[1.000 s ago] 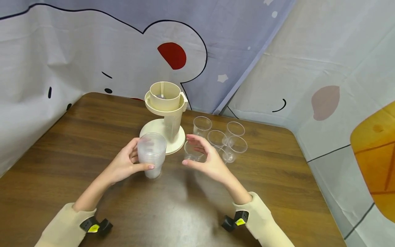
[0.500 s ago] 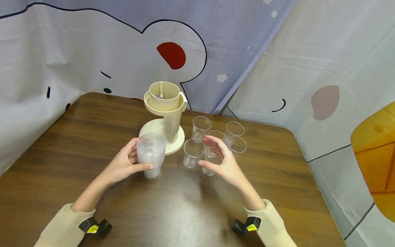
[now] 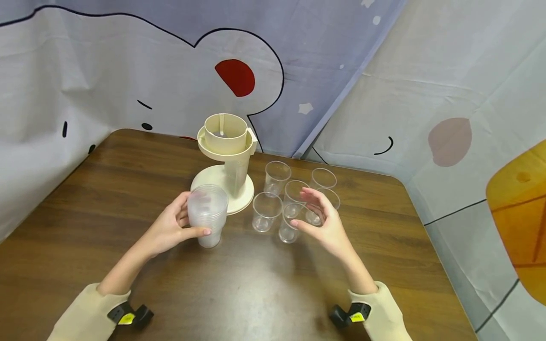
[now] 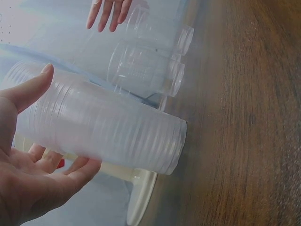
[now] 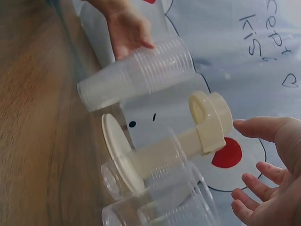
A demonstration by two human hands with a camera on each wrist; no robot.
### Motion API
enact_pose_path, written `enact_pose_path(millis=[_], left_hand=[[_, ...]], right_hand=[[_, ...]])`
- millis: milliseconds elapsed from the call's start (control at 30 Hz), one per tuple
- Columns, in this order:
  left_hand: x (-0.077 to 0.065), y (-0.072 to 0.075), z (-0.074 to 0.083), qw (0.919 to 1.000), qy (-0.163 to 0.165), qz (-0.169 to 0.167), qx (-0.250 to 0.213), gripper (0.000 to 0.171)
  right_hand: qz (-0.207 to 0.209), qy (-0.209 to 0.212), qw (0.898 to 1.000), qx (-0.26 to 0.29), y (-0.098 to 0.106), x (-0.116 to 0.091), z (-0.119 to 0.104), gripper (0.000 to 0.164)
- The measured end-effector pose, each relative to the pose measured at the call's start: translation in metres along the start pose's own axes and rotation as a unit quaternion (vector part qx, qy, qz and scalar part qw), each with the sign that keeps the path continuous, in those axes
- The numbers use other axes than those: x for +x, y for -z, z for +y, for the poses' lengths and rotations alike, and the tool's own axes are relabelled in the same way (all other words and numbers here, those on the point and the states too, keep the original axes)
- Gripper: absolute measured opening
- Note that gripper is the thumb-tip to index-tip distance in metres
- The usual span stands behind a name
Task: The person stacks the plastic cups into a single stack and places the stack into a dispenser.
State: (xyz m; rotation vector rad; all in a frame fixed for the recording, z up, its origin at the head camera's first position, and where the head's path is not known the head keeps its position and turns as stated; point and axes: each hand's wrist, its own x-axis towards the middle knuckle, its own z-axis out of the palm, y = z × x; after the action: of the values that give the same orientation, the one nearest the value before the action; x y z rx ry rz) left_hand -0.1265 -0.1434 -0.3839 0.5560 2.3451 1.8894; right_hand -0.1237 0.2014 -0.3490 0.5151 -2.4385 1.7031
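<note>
A tall stack of nested clear plastic cups (image 3: pixel 208 206) stands upright in front of the cream stand. My left hand (image 3: pixel 169 229) grips it from the left, thumb across the near side and fingers behind, as the left wrist view shows with the stack's ribbed sides (image 4: pixel 108 122). Several single clear cups stand mouth up in a group to the right, among them a front-left cup (image 3: pixel 262 223) and a front-right cup (image 3: pixel 286 234). My right hand (image 3: pixel 330 229) holds nothing; its fingers are loosely bent and spread from the thumb, overlapping the group's right side in the head view.
Behind the stack is a cream plastic stand (image 3: pixel 239 177) with a round base and a ring-shaped top holder. The brown wooden table (image 3: pixel 239 293) meets a printed curtain (image 3: pixel 141 61) at the back and right.
My right hand has moved rightward, from over the front-left cup to the group's right side, uncovering the front cups. My left hand keeps its grip on the stack, which stays in place.
</note>
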Motion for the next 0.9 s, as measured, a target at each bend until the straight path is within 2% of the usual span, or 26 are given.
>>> enact_pose_path(millis=[400, 900], left_hand=[[0.0, 0.0, -0.001, 1.0, -0.007, 0.001, -0.005, 0.068], [0.0, 0.0, -0.001, 1.0, -0.001, 0.001, 0.0, 0.069]], right_hand=[[-0.01, -0.027, 1.0, -0.007, 0.013, -0.006, 0.023, 0.075], [-0.025, -0.051, 0.998, -0.016, 0.018, -0.014, 0.04, 0.078]])
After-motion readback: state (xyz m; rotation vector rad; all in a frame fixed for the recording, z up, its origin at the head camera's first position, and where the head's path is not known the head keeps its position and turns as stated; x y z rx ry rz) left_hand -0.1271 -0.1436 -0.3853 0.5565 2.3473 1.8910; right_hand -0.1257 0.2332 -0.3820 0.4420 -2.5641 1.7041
